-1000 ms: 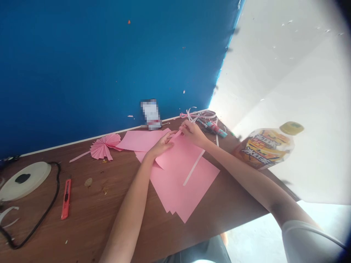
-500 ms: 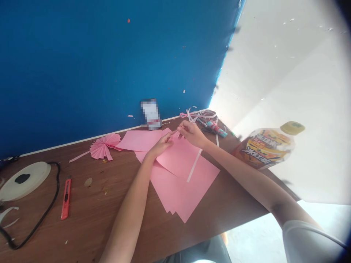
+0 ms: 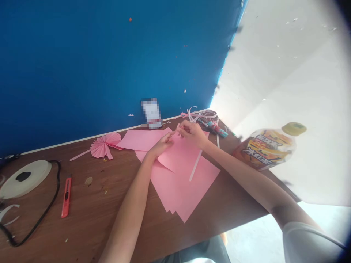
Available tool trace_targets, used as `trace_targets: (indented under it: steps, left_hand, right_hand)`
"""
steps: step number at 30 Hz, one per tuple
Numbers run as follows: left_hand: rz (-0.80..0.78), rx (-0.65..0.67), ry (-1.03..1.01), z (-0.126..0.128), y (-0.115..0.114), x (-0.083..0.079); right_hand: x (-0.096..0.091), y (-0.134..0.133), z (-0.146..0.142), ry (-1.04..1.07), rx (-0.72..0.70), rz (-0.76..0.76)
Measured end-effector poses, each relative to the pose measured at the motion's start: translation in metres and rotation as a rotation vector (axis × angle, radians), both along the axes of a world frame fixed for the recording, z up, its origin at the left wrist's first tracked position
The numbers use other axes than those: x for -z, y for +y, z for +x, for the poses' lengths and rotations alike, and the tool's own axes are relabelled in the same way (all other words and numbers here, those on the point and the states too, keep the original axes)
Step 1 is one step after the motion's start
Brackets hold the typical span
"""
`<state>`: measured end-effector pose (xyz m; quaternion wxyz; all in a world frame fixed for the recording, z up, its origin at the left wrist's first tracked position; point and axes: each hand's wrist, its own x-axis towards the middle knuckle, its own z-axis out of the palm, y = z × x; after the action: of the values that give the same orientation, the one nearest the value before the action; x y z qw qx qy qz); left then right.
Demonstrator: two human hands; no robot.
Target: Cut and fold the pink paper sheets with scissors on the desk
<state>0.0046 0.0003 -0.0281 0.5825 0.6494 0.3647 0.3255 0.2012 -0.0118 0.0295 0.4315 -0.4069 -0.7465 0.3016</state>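
Note:
Both my hands meet at the far edge of a pink paper sheet (image 3: 179, 157) lying on top of a stack of pink sheets (image 3: 181, 195). My left hand (image 3: 162, 144) pinches the sheet's far corner with its fingers closed. My right hand (image 3: 192, 133) is closed on the same edge just to the right. The sheet is partly lifted off the stack. A narrow pale paper strip (image 3: 195, 170) lies across the stack beneath my right wrist.
A pleated pink paper fan (image 3: 105, 145) lies left of the sheets. An orange utility knife (image 3: 65, 196), a white round device (image 3: 26, 178) with a black cable sit at the left. A drink bottle (image 3: 270, 146) lies at the right edge. Pens and paper ribbons (image 3: 208, 120) lie by the wall.
The top pink sheet has been drawn toward the far edge and lifted, its near corner sliding up the stack; the pale strip shifted with it. My hands stayed in place.

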Motion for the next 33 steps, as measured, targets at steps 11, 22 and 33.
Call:
trace_targets:
  steps: [11,22,33]
  left_hand:
    - [-0.078,0.134,-0.097,0.002,-0.010,-0.011]
    - [-0.122,0.130,-0.114,0.003,-0.015,-0.020]
    - [-0.177,0.119,-0.118,0.001,-0.009,-0.011]
  right_hand:
    - [0.025,0.026,0.018,-0.025,0.226,-0.019]
    - [0.030,0.028,0.019,-0.018,0.255,0.053]
    - [0.039,0.032,0.020,0.000,0.289,0.071]
